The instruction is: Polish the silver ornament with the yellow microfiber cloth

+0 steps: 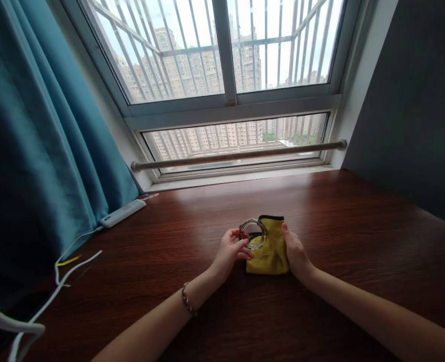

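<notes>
A clear glass (253,234) lies on its side on a yellow cloth (271,249) in the middle of a dark wooden table (358,241). My left hand (232,249) has its fingers curled round the glass from the left; a beaded bracelet sits on that wrist. My right hand (293,251) rests along the right edge of the yellow cloth, thumb on top and the other fingers hidden beneath or behind it.
A white power strip (122,213) lies at the table's back left, its white cables (60,281) trailing toward the near left. A teal curtain (37,151) hangs on the left. A barred window (230,75) with a metal rod (237,155) spans the back; a dark wall (414,100) stands on the right.
</notes>
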Action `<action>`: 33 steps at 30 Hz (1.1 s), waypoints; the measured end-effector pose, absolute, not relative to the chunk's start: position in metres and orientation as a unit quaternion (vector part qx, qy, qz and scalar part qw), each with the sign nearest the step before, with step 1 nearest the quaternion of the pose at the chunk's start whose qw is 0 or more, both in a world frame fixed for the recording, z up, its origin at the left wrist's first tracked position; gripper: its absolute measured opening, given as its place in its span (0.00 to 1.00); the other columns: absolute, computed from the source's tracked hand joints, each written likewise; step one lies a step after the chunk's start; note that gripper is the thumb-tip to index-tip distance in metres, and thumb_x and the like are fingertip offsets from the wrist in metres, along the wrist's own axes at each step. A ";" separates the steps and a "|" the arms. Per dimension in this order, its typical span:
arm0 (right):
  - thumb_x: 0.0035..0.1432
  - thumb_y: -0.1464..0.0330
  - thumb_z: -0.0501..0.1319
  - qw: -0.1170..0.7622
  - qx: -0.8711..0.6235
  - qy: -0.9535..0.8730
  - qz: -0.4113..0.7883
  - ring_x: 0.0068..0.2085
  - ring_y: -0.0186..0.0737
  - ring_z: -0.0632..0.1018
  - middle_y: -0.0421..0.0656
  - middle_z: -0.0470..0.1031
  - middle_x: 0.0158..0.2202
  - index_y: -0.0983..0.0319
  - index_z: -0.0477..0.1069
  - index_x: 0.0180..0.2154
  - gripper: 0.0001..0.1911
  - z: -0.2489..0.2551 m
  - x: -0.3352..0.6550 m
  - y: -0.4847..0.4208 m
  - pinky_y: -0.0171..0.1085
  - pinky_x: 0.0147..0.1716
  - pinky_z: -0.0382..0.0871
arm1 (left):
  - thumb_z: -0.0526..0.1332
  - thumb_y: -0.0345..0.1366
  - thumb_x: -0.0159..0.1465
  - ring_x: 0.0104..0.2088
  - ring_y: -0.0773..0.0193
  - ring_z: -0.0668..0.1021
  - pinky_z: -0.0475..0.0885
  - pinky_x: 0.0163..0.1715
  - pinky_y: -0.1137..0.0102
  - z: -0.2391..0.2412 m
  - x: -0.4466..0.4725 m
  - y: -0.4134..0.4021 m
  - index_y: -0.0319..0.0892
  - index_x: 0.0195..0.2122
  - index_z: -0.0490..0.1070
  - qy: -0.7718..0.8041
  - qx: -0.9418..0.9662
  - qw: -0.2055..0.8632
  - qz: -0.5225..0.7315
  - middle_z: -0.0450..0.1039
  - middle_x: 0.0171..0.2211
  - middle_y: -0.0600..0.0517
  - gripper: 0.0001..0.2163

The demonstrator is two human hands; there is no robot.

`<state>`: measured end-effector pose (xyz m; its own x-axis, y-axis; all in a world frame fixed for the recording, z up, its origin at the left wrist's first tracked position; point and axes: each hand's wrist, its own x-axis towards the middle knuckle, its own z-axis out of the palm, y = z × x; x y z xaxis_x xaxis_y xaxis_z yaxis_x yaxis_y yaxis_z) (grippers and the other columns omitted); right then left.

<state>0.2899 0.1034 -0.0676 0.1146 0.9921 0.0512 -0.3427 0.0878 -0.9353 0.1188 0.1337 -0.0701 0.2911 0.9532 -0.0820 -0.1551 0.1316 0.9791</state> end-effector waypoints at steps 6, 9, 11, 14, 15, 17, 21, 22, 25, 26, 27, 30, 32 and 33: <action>0.56 0.55 0.55 0.594 -0.364 -0.420 0.582 0.45 0.44 0.76 0.48 0.74 0.45 0.65 0.67 0.48 0.24 -0.070 0.289 0.108 0.41 0.45 0.70 | 0.65 0.38 0.55 0.21 0.70 0.76 0.73 0.19 0.74 -0.081 0.118 0.133 0.39 0.41 0.57 0.358 0.555 0.625 0.415 0.68 0.42 0.48 0.19; 0.54 0.59 0.59 0.574 -0.361 -0.467 0.567 0.52 0.43 0.71 0.45 0.65 0.56 0.59 0.57 0.57 0.30 -0.071 0.290 0.111 0.41 0.49 0.67 | 0.67 0.42 0.53 0.20 0.65 0.77 0.75 0.19 0.70 -0.082 0.117 0.131 0.42 0.39 0.53 0.342 0.593 0.603 0.409 0.70 0.38 0.49 0.23; 0.53 0.60 0.60 0.555 -0.374 -0.509 0.542 0.53 0.44 0.70 0.45 0.63 0.57 0.59 0.57 0.58 0.31 -0.072 0.292 0.111 0.43 0.51 0.65 | 0.65 0.42 0.55 0.21 0.64 0.78 0.76 0.21 0.68 -0.084 0.116 0.127 0.43 0.39 0.52 0.338 0.622 0.577 0.408 0.71 0.34 0.51 0.22; 0.49 0.67 0.63 0.532 -0.409 -0.571 0.473 0.51 0.44 0.70 0.44 0.70 0.51 0.61 0.65 0.52 0.26 -0.073 0.293 0.111 0.41 0.51 0.62 | 0.65 0.40 0.56 0.23 0.63 0.78 0.76 0.22 0.71 -0.087 0.113 0.121 0.43 0.42 0.53 0.338 0.673 0.513 0.412 0.71 0.30 0.53 0.21; 0.48 0.70 0.63 0.528 -0.421 -0.586 0.448 0.48 0.44 0.72 0.43 0.72 0.47 0.62 0.67 0.49 0.24 -0.074 0.293 0.110 0.40 0.49 0.63 | 0.66 0.39 0.55 0.24 0.64 0.78 0.75 0.22 0.72 -0.087 0.113 0.119 0.43 0.44 0.55 0.334 0.695 0.488 0.409 0.72 0.29 0.52 0.22; 0.45 0.75 0.62 0.525 -0.447 -0.602 0.403 0.42 0.41 0.74 0.41 0.75 0.40 0.62 0.70 0.44 0.20 -0.076 0.294 0.109 0.36 0.43 0.65 | 0.67 0.37 0.53 0.24 0.66 0.77 0.74 0.22 0.73 -0.088 0.111 0.116 0.43 0.50 0.56 0.314 0.743 0.441 0.394 0.73 0.36 0.48 0.26; 0.49 0.75 0.59 0.519 -0.492 -0.605 0.350 0.35 0.39 0.74 0.40 0.75 0.34 0.62 0.72 0.40 0.14 -0.080 0.297 0.109 0.34 0.35 0.66 | 0.64 0.32 0.56 0.35 0.63 0.78 0.76 0.35 0.69 -0.089 0.109 0.115 0.50 0.59 0.50 0.245 0.823 0.359 0.367 0.53 0.61 0.44 0.32; 0.50 0.73 0.59 0.516 -0.499 -0.606 0.343 0.36 0.39 0.74 0.40 0.75 0.35 0.62 0.72 0.40 0.13 -0.081 0.297 0.110 0.35 0.36 0.66 | 0.63 0.31 0.57 0.42 0.60 0.77 0.75 0.41 0.67 -0.088 0.109 0.116 0.51 0.60 0.49 0.234 0.835 0.340 0.365 0.49 0.62 0.45 0.32; 0.52 0.70 0.59 0.506 -0.505 -0.617 0.330 0.37 0.40 0.74 0.41 0.76 0.36 0.62 0.72 0.41 0.12 -0.083 0.299 0.113 0.35 0.37 0.66 | 0.61 0.30 0.59 0.59 0.53 0.62 0.64 0.55 0.60 -0.086 0.107 0.120 0.51 0.62 0.46 0.225 0.856 0.293 0.362 0.46 0.64 0.49 0.33; 0.52 0.71 0.58 0.501 -0.505 -0.622 0.327 0.38 0.40 0.75 0.41 0.76 0.37 0.62 0.72 0.40 0.12 -0.083 0.299 0.113 0.35 0.37 0.66 | 0.61 0.30 0.59 0.60 0.53 0.60 0.61 0.57 0.59 -0.085 0.107 0.122 0.51 0.62 0.46 0.225 0.860 0.285 0.359 0.46 0.64 0.49 0.34; 0.51 0.72 0.58 0.497 -0.506 -0.626 0.325 0.38 0.40 0.75 0.41 0.76 0.37 0.62 0.71 0.41 0.13 -0.084 0.299 0.113 0.36 0.38 0.66 | 0.62 0.31 0.58 0.61 0.53 0.59 0.60 0.58 0.59 -0.084 0.107 0.123 0.51 0.62 0.46 0.224 0.863 0.280 0.356 0.47 0.63 0.49 0.34; 0.49 0.73 0.59 0.491 -0.507 -0.633 0.318 0.44 0.43 0.74 0.43 0.75 0.42 0.62 0.67 0.46 0.19 -0.086 0.297 0.111 0.38 0.43 0.66 | 0.67 0.35 0.53 0.60 0.51 0.59 0.59 0.58 0.58 -0.082 0.108 0.126 0.49 0.62 0.47 0.220 0.865 0.286 0.349 0.48 0.63 0.47 0.39; 0.49 0.69 0.62 0.488 -0.504 -0.637 0.318 0.46 0.44 0.74 0.45 0.73 0.45 0.62 0.63 0.50 0.24 -0.086 0.296 0.109 0.39 0.45 0.66 | 0.69 0.37 0.49 0.60 0.50 0.60 0.59 0.58 0.57 -0.081 0.109 0.126 0.47 0.62 0.47 0.229 0.855 0.302 0.355 0.50 0.62 0.45 0.42; 0.50 0.66 0.62 0.489 -0.496 -0.639 0.325 0.46 0.44 0.73 0.46 0.72 0.46 0.62 0.61 0.51 0.26 -0.086 0.295 0.108 0.39 0.46 0.67 | 0.70 0.38 0.49 0.59 0.49 0.61 0.61 0.57 0.58 -0.081 0.110 0.127 0.46 0.62 0.47 0.241 0.845 0.312 0.361 0.52 0.61 0.44 0.43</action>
